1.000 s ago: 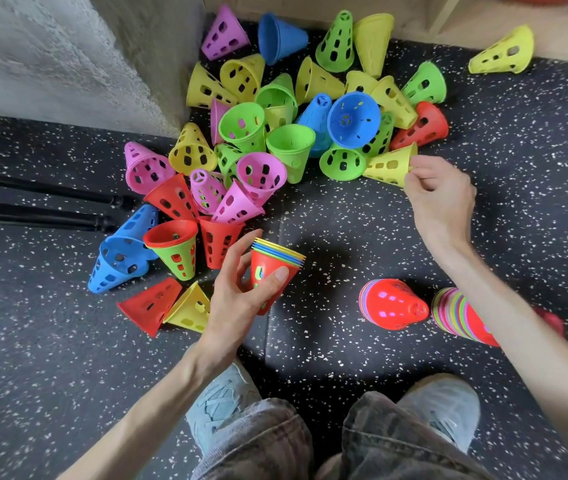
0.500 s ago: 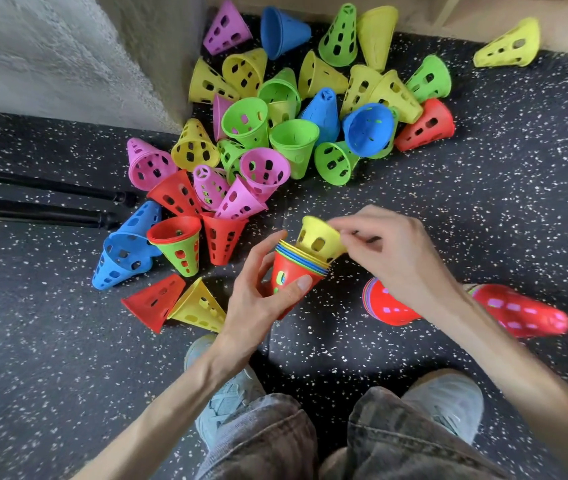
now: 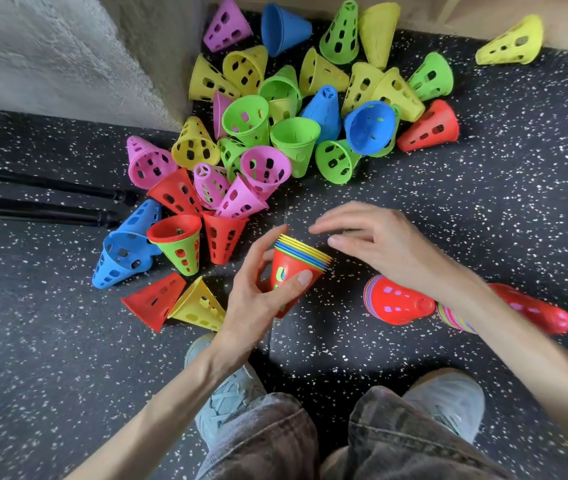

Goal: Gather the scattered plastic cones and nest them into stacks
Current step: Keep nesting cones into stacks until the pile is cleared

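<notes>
Nearest the camera, two knees in dark denim (image 3: 310,445) and two pale shoes (image 3: 445,403) stood on the speckled floor (image 3: 483,202).

Left hand (image 3: 258,299) gripped the stack (image 3: 293,271): thumb across the red outer cone's front wall, fingers curled round the far side, index tip reaching the rim. Stack was held wide end up, tilted toward the right hand, off the floor. Rims showing at its mouth: yellow innermost, then blue and further yellow bands, red outside.

Right hand (image 3: 382,240) hovered just beside and above the stack's mouth, fingers spread and loosely bent, palm down. It held nothing; no contact with the rim could be seen. Fingertips were slightly blurred.

Under the right forearm, two finished stacks lay on their sides on the floor: one red-topped stack (image 3: 396,303) with its tip toward the right, and a longer one (image 3: 535,310) partly hidden by the arm, striped rims showing at its near end.

Left of the held stack lay a red cone (image 3: 151,303) and a yellow cone (image 3: 199,303), touching, both on their sides. Beyond them, the loose pile (image 3: 275,133) of pink, red, blue, green and yellow cones spread back to the concrete wall (image 3: 68,57). One yellow cone (image 3: 514,41) lay well apart at far right. Two black bars (image 3: 40,199) lay on the floor at left.
</notes>
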